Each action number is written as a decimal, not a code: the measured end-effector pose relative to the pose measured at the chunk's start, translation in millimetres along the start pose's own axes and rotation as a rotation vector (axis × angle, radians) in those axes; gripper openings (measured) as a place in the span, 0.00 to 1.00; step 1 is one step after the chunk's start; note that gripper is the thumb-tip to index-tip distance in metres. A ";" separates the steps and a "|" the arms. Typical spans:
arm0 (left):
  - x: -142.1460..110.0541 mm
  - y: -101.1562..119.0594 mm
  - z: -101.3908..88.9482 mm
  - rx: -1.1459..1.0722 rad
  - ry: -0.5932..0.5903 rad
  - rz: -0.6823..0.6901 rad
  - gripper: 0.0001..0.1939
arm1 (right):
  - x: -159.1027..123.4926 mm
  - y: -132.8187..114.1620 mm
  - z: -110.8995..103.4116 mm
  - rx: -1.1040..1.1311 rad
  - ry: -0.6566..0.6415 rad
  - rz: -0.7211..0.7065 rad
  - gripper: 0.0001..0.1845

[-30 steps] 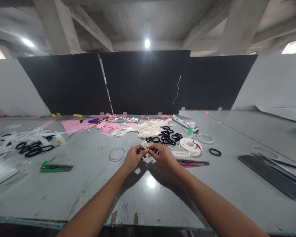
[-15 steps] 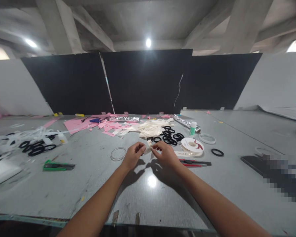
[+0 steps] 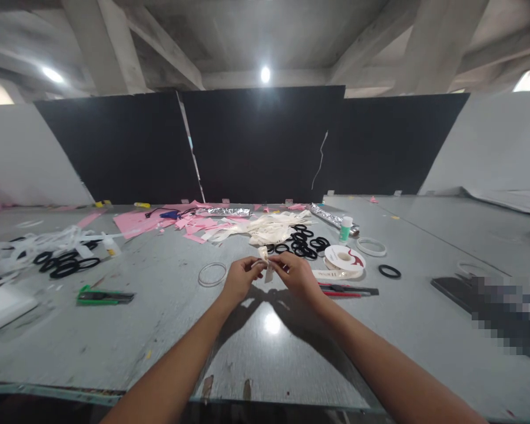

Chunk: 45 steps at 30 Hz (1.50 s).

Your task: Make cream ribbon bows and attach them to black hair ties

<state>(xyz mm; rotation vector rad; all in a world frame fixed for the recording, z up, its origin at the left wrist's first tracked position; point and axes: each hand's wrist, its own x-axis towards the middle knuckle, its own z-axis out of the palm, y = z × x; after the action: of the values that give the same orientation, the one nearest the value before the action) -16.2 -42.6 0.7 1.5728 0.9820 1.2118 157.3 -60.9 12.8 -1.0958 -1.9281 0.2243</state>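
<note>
Between my two hands is a short piece of cream ribbon (image 3: 264,254), one end standing up and another hanging below the fingertips. My left hand (image 3: 242,279) pinches it from the left with thumb and fingers. From the right, my right hand (image 3: 295,272) pinches the same ribbon, the fingers of both hands almost meeting. Just beyond the hands lie black rings (image 3: 302,244) and a heap of cream ribbon strips (image 3: 269,227). Right of my right hand is a ribbon spool (image 3: 335,257) with a printed tail.
A red and black cutter (image 3: 348,290) and a black ring (image 3: 389,271) lie to the right. On the left are a green cutter (image 3: 105,296), a clear ring (image 3: 212,275) and white strips (image 3: 48,250). A green-labelled bottle (image 3: 345,229) stands behind the spool.
The ribbon now stands up higher above my fingers, with a tail hanging below them. Both hands have shifted slightly and drawn a little closer together.
</note>
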 end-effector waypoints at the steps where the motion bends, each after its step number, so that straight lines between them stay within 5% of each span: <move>1: 0.3 0.4 0.0 -0.026 0.009 -0.018 0.14 | -0.1 -1.6 -0.5 0.004 0.017 0.006 0.10; 15: -2.1 2.6 1.1 -0.129 0.009 0.024 0.14 | 0.3 -11.7 -5.6 -0.031 0.045 -0.042 0.08; 45: -3.4 5.5 0.0 -0.053 -0.037 0.018 0.15 | 7.3 -20.7 -17.0 -0.057 -0.169 0.081 0.10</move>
<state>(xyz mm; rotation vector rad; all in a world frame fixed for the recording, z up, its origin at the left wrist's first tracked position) -16.5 -47.3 5.0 1.5599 0.9069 1.2073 156.1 -71.8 38.3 -1.2282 -2.0516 0.3173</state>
